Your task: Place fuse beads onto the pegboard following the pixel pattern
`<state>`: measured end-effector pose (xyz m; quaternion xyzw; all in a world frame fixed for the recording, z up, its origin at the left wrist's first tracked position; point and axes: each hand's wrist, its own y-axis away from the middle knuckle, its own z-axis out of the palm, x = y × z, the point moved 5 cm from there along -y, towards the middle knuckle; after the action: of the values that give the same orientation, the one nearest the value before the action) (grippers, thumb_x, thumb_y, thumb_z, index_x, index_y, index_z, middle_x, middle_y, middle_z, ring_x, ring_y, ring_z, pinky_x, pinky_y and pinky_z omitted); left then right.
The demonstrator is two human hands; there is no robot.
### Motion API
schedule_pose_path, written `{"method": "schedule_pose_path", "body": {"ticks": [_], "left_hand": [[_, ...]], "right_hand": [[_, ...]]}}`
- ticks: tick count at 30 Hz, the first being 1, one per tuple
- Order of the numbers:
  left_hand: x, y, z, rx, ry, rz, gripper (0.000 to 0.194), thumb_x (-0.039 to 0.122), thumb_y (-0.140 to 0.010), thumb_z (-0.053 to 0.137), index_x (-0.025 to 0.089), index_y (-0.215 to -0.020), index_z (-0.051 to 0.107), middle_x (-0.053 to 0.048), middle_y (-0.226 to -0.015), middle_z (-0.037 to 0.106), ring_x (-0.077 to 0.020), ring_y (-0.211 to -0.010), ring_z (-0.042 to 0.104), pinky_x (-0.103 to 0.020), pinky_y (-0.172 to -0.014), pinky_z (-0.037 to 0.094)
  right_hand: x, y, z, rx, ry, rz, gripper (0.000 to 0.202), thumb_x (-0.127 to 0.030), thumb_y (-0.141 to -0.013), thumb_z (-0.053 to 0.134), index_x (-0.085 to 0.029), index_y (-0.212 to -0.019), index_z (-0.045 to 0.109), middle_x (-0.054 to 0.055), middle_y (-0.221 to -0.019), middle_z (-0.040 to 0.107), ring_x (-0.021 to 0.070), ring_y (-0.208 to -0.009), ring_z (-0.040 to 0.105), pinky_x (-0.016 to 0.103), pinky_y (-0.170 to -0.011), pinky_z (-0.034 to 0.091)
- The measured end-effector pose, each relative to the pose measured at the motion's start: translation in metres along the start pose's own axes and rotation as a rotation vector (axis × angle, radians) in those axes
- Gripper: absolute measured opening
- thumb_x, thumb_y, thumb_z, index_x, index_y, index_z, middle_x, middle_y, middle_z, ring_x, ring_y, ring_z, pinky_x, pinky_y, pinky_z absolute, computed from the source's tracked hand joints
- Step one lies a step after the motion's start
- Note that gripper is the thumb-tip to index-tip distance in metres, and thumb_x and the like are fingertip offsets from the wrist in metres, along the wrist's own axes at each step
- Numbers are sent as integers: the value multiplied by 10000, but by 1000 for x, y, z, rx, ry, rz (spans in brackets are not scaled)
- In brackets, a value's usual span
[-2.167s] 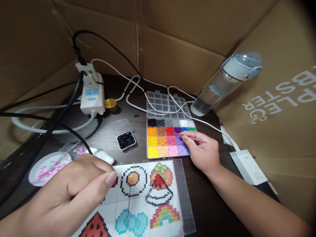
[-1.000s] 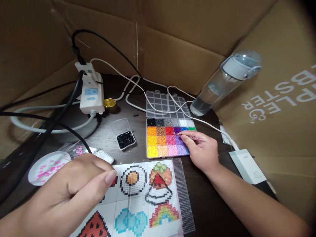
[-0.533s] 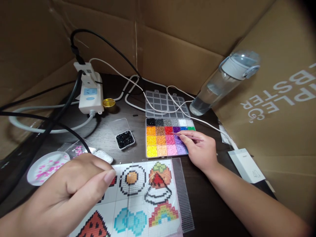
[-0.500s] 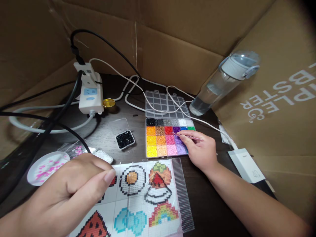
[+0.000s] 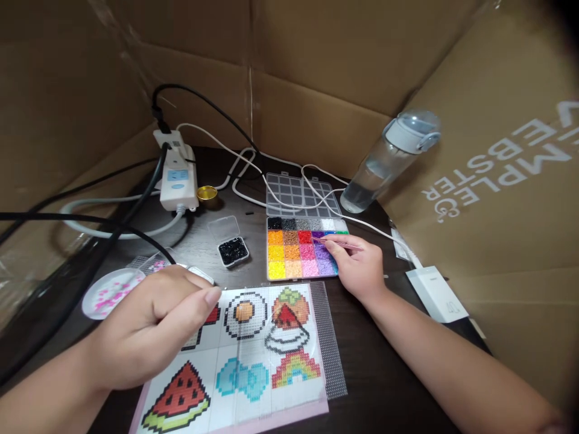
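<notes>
My right hand (image 5: 362,265) pinches thin pink tweezers (image 5: 347,243), their tips at the red beads (image 5: 305,236) in a sorted bead box (image 5: 298,279). My left hand (image 5: 156,322) is closed, thumb pressed against the curled fingers, above the left part of a picture sheet (image 5: 251,407). Anything inside that grip is hidden. Pixel drawings cover the sheet, among them a watermelon slice and a fried egg. On its upper right, a clear pegboard (image 5: 333,343) carries a bead figure with a red top and black outline. Beyond the sheet stands a small open case of black beads (image 5: 233,249).
A white dish (image 5: 93,301) with pink beads lies left, partly behind my left hand. Behind are a power strip (image 5: 178,193), black cables (image 5: 122,220) and a gold cup (image 5: 207,194). A water bottle (image 5: 377,172) and white power block (image 5: 436,294) stand right; cardboard walls (image 5: 312,108) surround the table.
The view has shifted, so more of the sheet's lower part shows. The tweezer tips stay at the red beads, and my left hand keeps its closed shape.
</notes>
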<state>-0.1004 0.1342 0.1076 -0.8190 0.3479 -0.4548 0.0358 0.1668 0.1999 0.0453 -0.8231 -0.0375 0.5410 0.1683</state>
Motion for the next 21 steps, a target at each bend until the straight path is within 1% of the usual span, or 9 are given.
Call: {"method": "schedule_pose_path", "body": {"ticks": [3,5,7,11,13,16,21], "left_hand": [[0,0,3,-45,85,7,453,90,-987,290,168,-546,219,45,-468,234,-72,-406,263,-243,-432,255],[0,1,4,-42,134,13,448,96,-990,279,174,-555,205,45,-477,221,-82,-415,239,-261,-437,237],[2,3,9,-68,177,19,436,98,-982,294,181,-567,188,47,-486,212,-89,-426,234,-271,-450,232],[6,7,28,-205,182,-35,432,100,-921,420,202,-589,164,62,-517,194,-90,-452,221,-284,-467,219],[7,9,35,-254,150,-49,431,97,-894,445,207,-591,158,69,-523,184,-89,-462,200,-286,-473,219],[7,9,39,-263,101,-48,422,87,-869,446,204,-594,148,72,-522,186,-86,-466,196,-279,-477,229],[4,8,34,-217,88,-76,409,68,-837,440,199,-602,131,73,-520,161,-80,-456,206,-266,-465,230]], "right_hand": [[0,0,0,-4,-11,0,127,-264,-804,712,-168,-817,793,92,-867,810,220,-804,768,358,-773,628],[0,0,1,0,-15,-1,131,-268,-800,710,-164,-808,791,92,-856,809,220,-801,768,361,-779,628],[0,0,0,5,-11,-5,131,-270,-796,712,-165,-803,790,90,-851,808,220,-802,767,368,-794,628],[-1,0,0,19,4,-7,131,-274,-798,713,-167,-802,789,89,-848,809,224,-801,768,373,-783,629],[-1,0,-1,28,12,-6,132,-275,-803,709,-170,-804,789,88,-847,809,224,-798,769,371,-773,630],[-1,0,-2,35,17,-10,130,-277,-804,710,-176,-803,791,83,-838,808,220,-788,768,367,-767,633],[-1,1,-2,23,41,-13,121,-271,-805,709,-183,-804,792,73,-830,808,218,-769,768,361,-756,641]]}}
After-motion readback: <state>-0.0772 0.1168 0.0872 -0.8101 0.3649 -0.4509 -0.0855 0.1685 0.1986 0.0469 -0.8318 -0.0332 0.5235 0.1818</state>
